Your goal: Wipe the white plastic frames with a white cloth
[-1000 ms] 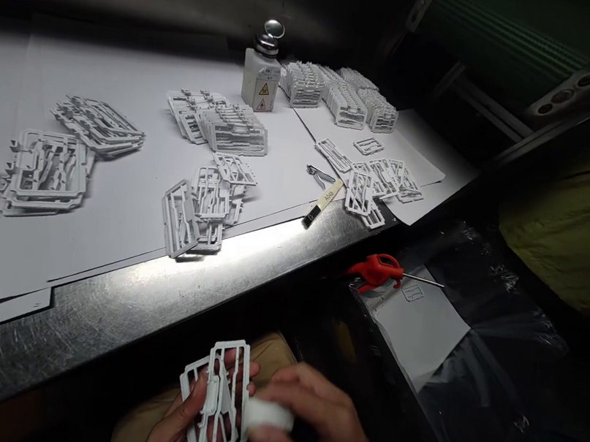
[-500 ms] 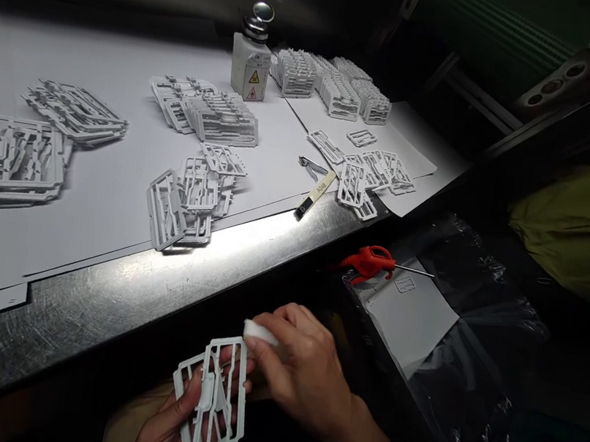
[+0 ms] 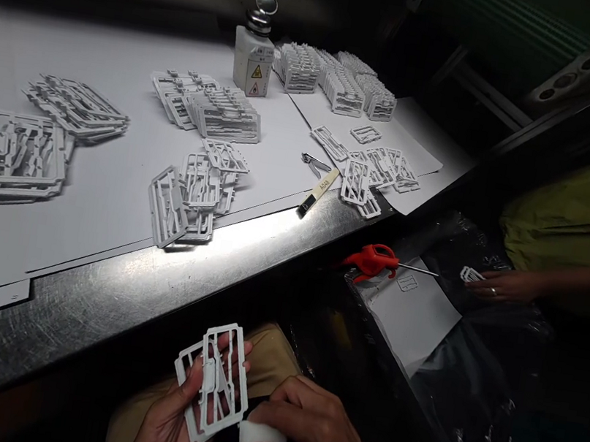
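- Left hand [image 3: 168, 420] closed around a white plastic frame [image 3: 212, 382], low in the view and over the lap — thumb across the front bars, fingertips showing behind the top edge, so the open face tilts up toward the head and the light.
- Right hand [image 3: 305, 433] pinching a small white pad [image 3: 263, 436] between thumb and fingers, just beside the lower right corner of the frame; touching or only very near, hard to tell.
- Held below the edge of the metal workbench [image 3: 111, 297], not on it — probably to leave both hands free to turn the piece.
- On the white paper sheets [image 3: 109, 201] covering the bench, many more frames: flat stacks at the left [image 3: 21, 161], a loose pile near the front edge [image 3: 193, 195], fanned groups behind [image 3: 217, 110], and tight upright rows at the back [image 3: 337, 87].
- White dispenser bottle [image 3: 252, 59] with a flame warning label, standing at the back within arm reach.
- Small nippers [image 3: 314, 165] and a narrow labelled stick [image 3: 317, 191] lying near the bench edge.
- Red air blow gun [image 3: 375, 259] resting on the black plastic film [image 3: 472, 373] at the right.
- Another person's hand [image 3: 501, 285] at the far right, holding a small white part [image 3: 471, 275] over this film, well apart from the two near hands.
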### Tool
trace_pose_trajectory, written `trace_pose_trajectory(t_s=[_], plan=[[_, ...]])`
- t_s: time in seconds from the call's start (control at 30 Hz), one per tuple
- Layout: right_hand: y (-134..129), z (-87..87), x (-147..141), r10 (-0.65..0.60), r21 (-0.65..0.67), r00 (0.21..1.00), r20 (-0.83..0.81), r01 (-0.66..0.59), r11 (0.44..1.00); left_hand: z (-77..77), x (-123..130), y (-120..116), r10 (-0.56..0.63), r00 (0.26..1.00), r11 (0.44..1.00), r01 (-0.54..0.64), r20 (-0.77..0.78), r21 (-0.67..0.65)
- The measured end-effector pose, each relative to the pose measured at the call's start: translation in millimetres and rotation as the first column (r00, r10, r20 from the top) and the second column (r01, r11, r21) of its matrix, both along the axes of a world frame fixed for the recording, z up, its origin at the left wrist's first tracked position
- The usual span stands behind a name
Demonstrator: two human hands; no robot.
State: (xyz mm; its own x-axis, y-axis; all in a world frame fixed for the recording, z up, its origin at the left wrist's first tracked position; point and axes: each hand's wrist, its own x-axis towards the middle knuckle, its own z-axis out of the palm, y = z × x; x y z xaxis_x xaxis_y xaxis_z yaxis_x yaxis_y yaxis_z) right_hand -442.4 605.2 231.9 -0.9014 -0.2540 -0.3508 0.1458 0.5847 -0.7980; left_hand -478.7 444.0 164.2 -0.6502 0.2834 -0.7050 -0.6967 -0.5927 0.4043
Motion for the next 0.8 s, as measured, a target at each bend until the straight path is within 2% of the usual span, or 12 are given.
trace_pose_trajectory(t_s=[0.17, 0.27, 0.33, 0.4, 0.57, 0.7, 0.8], plan=[[-4.3, -1.0, -0.6, -0.041, -0.034, 0.999, 0.0, 0.041, 0.999, 5.1, -3.1, 1.0, -0.011, 1.0, 0.999, 0.011, 0.004, -0.035], [-12.7, -9.5, -0.9, -0.049, -0.059, 0.998, -0.026, 0.047, 0.997, 6.6, -3.7, -1.1, 0.025, 0.992, 0.995, -0.037, 0.127, 0.093], [-17.1, -14.6, -1.7, -0.043, -0.077, 0.997, -0.06, 0.038, 0.996, 6.5, -4.0, -2.4, 0.076, 0.96, 0.97, -0.133, 0.268, 0.204], [-18.8, -16.4, -3.1, -0.017, -0.061, 0.995, -0.097, 0.011, 0.998, 6.6, -4.4, -2.7, 0.103, 0.93, 0.947, -0.2, 0.352, 0.251], [-16.7, -10.9, -4.3, -0.048, -0.065, 0.998, -0.051, 0.045, 0.997, 12.7, -5.1, 0.8, 0.155, 0.931, 0.976, -0.196, 0.331, 0.097], [-20.5, -10.8, -2.7, -0.082, -0.106, 0.99, -0.117, 0.07, 0.992, 16.9, -3.6, 0.6, 0.103, 0.953, 0.984, -0.141, 0.284, 0.114], [-20.3, -8.8, -5.3, -0.117, -0.103, 0.985, -0.124, 0.105, 0.989, 12.5, -0.8, -4.3, 0.078, 0.964, 0.99, -0.106, 0.254, 0.096]])
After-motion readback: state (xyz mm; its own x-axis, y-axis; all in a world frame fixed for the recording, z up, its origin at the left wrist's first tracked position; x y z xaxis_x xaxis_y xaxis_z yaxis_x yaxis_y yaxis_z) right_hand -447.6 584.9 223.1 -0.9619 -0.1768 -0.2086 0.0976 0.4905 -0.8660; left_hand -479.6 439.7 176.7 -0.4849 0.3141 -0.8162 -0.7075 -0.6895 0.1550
